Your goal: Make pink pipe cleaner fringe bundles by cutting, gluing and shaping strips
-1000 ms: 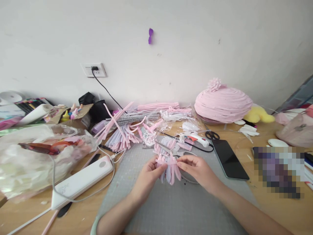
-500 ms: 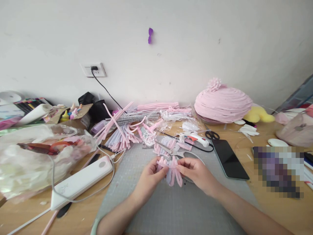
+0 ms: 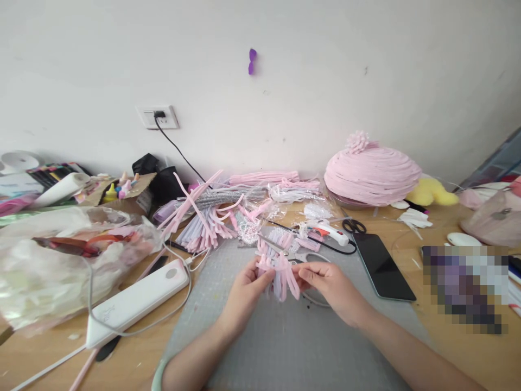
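Observation:
A small bundle of pink pipe cleaners (image 3: 280,277) hangs between both hands above the grey cutting mat (image 3: 280,347). My left hand (image 3: 244,293) pinches its left side with thumb and fingers closed. My right hand (image 3: 331,288) pinches its right side, fingers curled round the strands. Loose ends of the bundle dangle down toward the mat. Just behind the hands lie scissors (image 3: 285,251) and more short pink pieces.
A white power bank (image 3: 136,301) with a cable lies to the left, beside a plastic bag (image 3: 61,260). A black phone (image 3: 382,266), a glue gun (image 3: 328,231), small black scissors (image 3: 353,224) and a pink domed piece (image 3: 372,174) stand right. Heaps of pink pipe cleaners (image 3: 211,217) fill the back.
The hands have stayed over the mat, turning and pinching the pink bundle; its hanging strands have shifted slightly left and the hands have come a little closer together.

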Demonstrator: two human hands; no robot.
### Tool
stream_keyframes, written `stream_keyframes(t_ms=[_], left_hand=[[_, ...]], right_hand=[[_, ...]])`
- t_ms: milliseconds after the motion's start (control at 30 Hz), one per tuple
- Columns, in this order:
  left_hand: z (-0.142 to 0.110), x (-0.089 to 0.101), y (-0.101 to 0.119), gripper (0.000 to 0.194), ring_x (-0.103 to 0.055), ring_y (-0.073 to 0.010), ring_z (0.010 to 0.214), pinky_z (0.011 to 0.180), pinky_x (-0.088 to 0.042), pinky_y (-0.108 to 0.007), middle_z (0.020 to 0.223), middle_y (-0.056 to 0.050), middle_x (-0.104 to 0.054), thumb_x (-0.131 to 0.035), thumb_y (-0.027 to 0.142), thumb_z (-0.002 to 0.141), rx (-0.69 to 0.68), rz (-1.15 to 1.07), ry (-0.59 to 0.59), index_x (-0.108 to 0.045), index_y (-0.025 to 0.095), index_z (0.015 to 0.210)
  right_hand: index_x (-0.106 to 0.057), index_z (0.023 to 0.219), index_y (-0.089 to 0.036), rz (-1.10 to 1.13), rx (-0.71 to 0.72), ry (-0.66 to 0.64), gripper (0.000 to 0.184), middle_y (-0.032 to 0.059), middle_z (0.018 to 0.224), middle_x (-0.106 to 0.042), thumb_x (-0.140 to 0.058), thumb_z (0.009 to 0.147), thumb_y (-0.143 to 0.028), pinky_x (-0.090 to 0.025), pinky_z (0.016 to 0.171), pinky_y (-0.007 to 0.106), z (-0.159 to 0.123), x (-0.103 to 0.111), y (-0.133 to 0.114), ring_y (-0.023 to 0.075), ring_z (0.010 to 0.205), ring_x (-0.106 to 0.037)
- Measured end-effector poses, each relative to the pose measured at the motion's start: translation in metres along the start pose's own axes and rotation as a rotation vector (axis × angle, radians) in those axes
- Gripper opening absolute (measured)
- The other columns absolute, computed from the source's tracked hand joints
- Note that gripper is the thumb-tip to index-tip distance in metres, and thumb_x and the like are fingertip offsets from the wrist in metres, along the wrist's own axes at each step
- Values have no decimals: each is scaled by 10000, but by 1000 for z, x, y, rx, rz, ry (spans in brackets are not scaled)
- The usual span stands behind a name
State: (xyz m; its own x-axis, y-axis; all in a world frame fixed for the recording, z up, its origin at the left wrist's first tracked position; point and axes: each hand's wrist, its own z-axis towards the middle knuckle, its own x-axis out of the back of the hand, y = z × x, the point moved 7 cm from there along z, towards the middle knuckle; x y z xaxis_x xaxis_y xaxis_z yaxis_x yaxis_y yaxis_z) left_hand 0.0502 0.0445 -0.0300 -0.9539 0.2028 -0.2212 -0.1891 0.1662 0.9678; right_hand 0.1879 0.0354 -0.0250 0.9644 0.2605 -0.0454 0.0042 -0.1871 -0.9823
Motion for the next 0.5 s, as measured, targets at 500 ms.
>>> stream_keyframes(t_ms=[500], left_hand=[[-20,-7,39,338,-476,-236,1117,948,-321,-413,1176,-61,-580,-475,70,776,-745,802,-111,-696,297,896]], right_hand=[[-579,662,-143,277,-187,-11,306,-24,584,-542,-664,681,-436,-348,518,195,-2,1,16,65,522,-469]])
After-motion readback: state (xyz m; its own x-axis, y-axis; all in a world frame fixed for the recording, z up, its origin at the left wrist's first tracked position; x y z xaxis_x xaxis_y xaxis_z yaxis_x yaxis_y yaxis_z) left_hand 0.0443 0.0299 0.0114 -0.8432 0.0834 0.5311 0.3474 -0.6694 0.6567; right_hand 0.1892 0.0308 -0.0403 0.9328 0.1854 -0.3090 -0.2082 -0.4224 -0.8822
